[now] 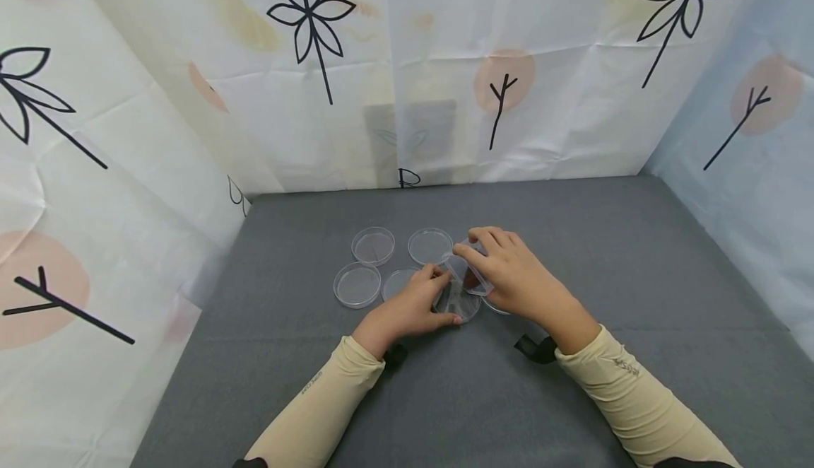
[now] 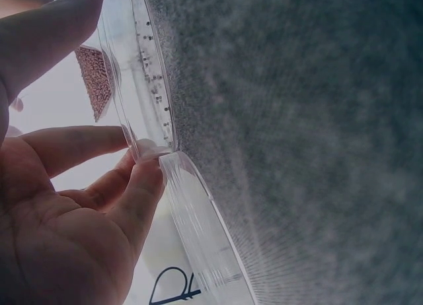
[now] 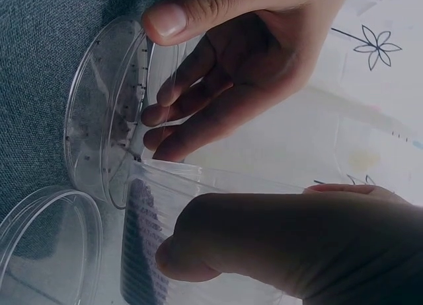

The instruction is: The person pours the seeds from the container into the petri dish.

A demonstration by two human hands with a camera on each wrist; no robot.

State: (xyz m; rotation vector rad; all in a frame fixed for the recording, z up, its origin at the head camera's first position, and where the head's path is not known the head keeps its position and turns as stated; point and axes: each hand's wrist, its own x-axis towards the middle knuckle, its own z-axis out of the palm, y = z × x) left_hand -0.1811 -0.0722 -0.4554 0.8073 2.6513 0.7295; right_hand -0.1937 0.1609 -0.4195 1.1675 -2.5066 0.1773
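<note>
- The grains [image 3: 142, 249] lie heaped in a low corner of the clear cup [image 1: 459, 271], which tilts with its mouth over the dish [image 1: 467, 307]; a few dark specks [image 2: 157, 77] show in that dish.
- The right hand [image 1: 516, 278] grips the cup, thumb and fingers bent around its walls; a light, firm hold suits it, as the thin plastic may flex and jolt the heap loose.
- Tip the cup slowly from the right wrist: the grains look small and dry, so they could slide out all at once.
- The rim should sit low and well inside the dish, between the left thumb and fingers, so that nothing bounces out.
- The left hand [image 1: 416, 305] is part-open in a wide pinch, thumb on the dish's near rim, fingertips at its far rim; press just enough to stop it skating.
- The left fingers should stay clear of the pour.
- Mind the far dish [image 1: 430, 246] beyond the left fingertips and the side dish [image 1: 497, 308] partly under the right hand: a nudge could shift either.
- Strays would land on the grey counter [image 1: 407, 390] around both hands.
</note>
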